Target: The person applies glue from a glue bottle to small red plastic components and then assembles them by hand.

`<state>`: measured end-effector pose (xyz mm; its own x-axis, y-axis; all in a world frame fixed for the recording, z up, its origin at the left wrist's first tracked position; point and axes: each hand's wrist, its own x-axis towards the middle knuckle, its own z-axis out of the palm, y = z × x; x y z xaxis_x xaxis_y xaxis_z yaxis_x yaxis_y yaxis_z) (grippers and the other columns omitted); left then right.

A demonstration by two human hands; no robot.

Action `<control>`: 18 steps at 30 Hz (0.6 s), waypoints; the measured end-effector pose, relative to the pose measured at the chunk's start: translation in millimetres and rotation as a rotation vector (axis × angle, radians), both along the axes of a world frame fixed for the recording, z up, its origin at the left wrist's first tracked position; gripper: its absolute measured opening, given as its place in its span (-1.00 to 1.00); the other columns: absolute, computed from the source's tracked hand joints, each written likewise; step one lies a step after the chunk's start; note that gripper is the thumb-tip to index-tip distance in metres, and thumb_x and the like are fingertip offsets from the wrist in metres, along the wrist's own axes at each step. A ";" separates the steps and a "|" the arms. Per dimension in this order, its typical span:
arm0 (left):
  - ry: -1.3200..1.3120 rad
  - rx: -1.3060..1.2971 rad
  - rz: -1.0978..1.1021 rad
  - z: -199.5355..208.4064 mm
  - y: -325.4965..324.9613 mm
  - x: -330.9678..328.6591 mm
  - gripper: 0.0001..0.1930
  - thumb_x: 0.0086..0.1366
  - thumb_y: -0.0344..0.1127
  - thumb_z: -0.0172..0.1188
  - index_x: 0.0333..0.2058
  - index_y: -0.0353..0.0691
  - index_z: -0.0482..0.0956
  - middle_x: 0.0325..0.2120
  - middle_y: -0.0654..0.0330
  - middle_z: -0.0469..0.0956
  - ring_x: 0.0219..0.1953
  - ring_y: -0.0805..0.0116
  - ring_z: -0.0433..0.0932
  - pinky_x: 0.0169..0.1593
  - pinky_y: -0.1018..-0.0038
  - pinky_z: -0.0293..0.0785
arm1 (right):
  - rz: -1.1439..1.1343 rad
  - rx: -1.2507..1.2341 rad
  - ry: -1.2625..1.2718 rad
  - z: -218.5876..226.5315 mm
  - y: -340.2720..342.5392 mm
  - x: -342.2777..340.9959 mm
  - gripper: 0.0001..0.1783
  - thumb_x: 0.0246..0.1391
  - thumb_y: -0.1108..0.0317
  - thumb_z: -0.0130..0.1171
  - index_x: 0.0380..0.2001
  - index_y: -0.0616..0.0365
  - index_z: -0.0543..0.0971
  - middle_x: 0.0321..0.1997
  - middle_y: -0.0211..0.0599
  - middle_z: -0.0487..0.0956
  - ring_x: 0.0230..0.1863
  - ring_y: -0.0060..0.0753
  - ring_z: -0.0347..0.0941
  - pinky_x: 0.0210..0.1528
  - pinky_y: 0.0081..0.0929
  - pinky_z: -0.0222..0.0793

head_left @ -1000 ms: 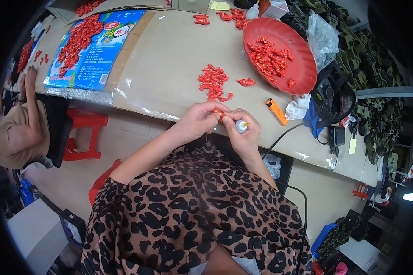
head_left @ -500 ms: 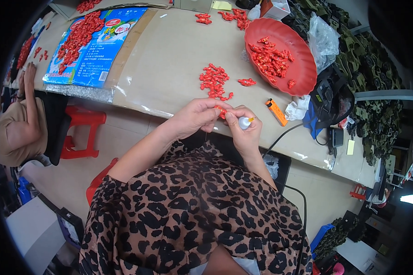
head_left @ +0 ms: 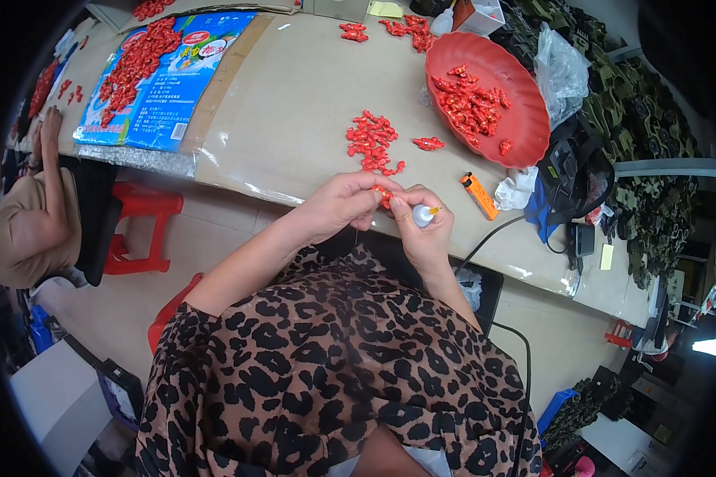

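By the near table edge (head_left: 250,189), left hand (head_left: 338,208) and right hand (head_left: 426,238) clamped their grip on a red piece (head_left: 383,195), right also on a bottle (head_left: 422,215); a red heap (head_left: 371,139) lay beyond, bowl (head_left: 523,107) far right.

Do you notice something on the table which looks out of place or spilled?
No clear spill or damage. A small red clump lies apart between the red pile and the red bowl, and a crumpled white tissue looks like litter.

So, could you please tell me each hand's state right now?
Left hand: closed on a red piece.
Right hand: closed around a white bottle.
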<state>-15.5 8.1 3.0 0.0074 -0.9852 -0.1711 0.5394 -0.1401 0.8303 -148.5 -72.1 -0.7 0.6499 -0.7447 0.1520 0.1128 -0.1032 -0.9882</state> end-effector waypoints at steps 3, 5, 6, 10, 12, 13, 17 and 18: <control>0.027 0.012 -0.005 0.7 0.2 0.2 -0.74 0.19 -0.40 -0.17 -0.16 -0.34 0.36 -0.59 0.36 0.31 -0.64 0.66 0.19 -0.57 0.72 0.13 | 0.001 -0.010 0.003 -1.2 -0.7 -0.8 -0.95 -0.14 0.53 0.11 -0.57 0.29 0.46 -0.59 -0.39 0.41 -0.53 -0.66 0.28 -0.46 -0.71 0.17; 0.087 0.018 -0.006 -2.8 0.3 1.2 -0.74 0.20 -0.40 -0.16 -0.16 -0.34 0.35 -0.58 0.36 0.31 -0.64 0.66 0.18 -0.57 0.72 0.12 | 0.001 -0.012 0.004 -1.0 -0.6 -0.7 -0.95 -0.14 0.53 0.11 -0.56 0.29 0.47 -0.59 -0.39 0.41 -0.53 -0.66 0.28 -0.47 -0.71 0.17; 0.147 0.023 -0.006 -3.9 0.4 1.6 -0.74 0.20 -0.39 -0.16 -0.16 -0.34 0.35 -0.58 0.36 0.31 -0.63 0.66 0.18 -0.57 0.72 0.12 | 0.003 -0.010 -0.003 -0.5 0.0 -0.3 -0.95 -0.14 0.53 0.11 -0.56 0.29 0.47 -0.59 -0.39 0.41 -0.53 -0.65 0.28 -0.46 -0.71 0.17; 0.078 -0.007 -0.013 -1.7 0.9 1.2 -0.74 0.20 -0.40 -0.17 -0.15 -0.34 0.35 -0.57 0.36 0.31 -0.63 0.66 0.17 -0.57 0.72 0.12 | 0.006 -0.064 0.008 0.5 0.1 -0.7 -0.96 -0.13 0.53 0.11 -0.55 0.28 0.47 -0.59 -0.38 0.41 -0.53 -0.64 0.28 -0.47 -0.70 0.17; 0.072 0.007 -0.007 -2.0 1.2 0.8 -0.74 0.19 -0.41 -0.17 -0.16 -0.35 0.36 -0.56 0.35 0.32 -0.63 0.66 0.18 -0.57 0.71 0.12 | 0.012 -0.096 0.008 2.6 0.6 -0.5 -0.96 -0.14 0.54 0.11 -0.55 0.28 0.46 -0.59 -0.37 0.42 -0.53 -0.63 0.29 -0.47 -0.70 0.17; 0.073 0.008 -0.007 -1.8 1.4 0.3 -0.74 0.19 -0.41 -0.17 -0.16 -0.35 0.36 -0.56 0.35 0.32 -0.63 0.66 0.18 -0.57 0.71 0.12 | 0.017 -0.128 0.009 3.4 0.8 -0.5 -0.96 -0.14 0.54 0.11 -0.55 0.28 0.46 -0.59 -0.36 0.42 -0.53 -0.62 0.29 -0.47 -0.70 0.17; 0.028 0.022 0.016 0.1 1.2 -0.5 -0.74 0.18 -0.45 -0.18 -0.17 -0.35 0.37 -0.54 0.34 0.34 -0.63 0.66 0.19 -0.56 0.72 0.14 | 0.009 -0.190 0.022 4.3 1.2 -0.9 -0.96 -0.15 0.55 0.11 -0.55 0.28 0.45 -0.59 -0.34 0.42 -0.54 -0.60 0.30 -0.48 -0.69 0.18; 0.024 0.021 0.014 0.3 1.4 -0.5 -0.74 0.18 -0.45 -0.19 -0.18 -0.35 0.38 -0.53 0.34 0.35 -0.63 0.66 0.20 -0.56 0.72 0.14 | 0.007 -0.208 0.021 4.3 1.2 -0.8 -0.96 -0.15 0.56 0.11 -0.55 0.28 0.45 -0.59 -0.33 0.42 -0.54 -0.59 0.30 -0.48 -0.69 0.18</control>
<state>-16.1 9.5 3.3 0.0165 -0.9813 -0.1918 0.5609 -0.1497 0.8142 -149.3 -70.9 3.6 0.6599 -0.6940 0.2879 0.0935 -0.3043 -0.9480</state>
